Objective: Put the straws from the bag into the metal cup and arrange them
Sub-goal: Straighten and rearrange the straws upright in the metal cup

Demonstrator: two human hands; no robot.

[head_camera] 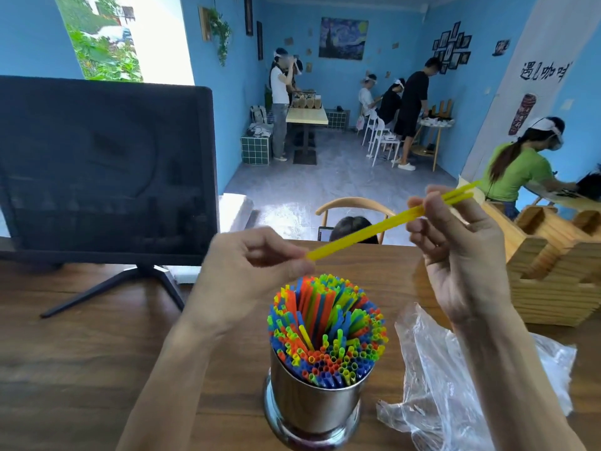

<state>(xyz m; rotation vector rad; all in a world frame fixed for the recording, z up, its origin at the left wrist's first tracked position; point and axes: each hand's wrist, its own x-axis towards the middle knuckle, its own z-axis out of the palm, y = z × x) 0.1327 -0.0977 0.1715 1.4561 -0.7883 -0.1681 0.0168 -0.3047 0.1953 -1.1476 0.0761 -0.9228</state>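
A shiny metal cup (313,405) stands on the wooden table near the front edge, packed with several upright straws (328,330) in red, blue, green and yellow. Above it, two yellow straws (367,230) lie slanted in the air. My left hand (257,265) pinches their lower end just over the cup. My right hand (461,242) grips them near the upper end, to the right of the cup. A crumpled clear plastic bag (455,385) lies flat on the table right of the cup, under my right forearm.
A dark monitor (104,170) on a stand fills the left back of the table. A wooden slatted holder (559,265) sits at the right edge. A chair (354,206) with someone's head stands beyond the table. Several people work at tables farther back.
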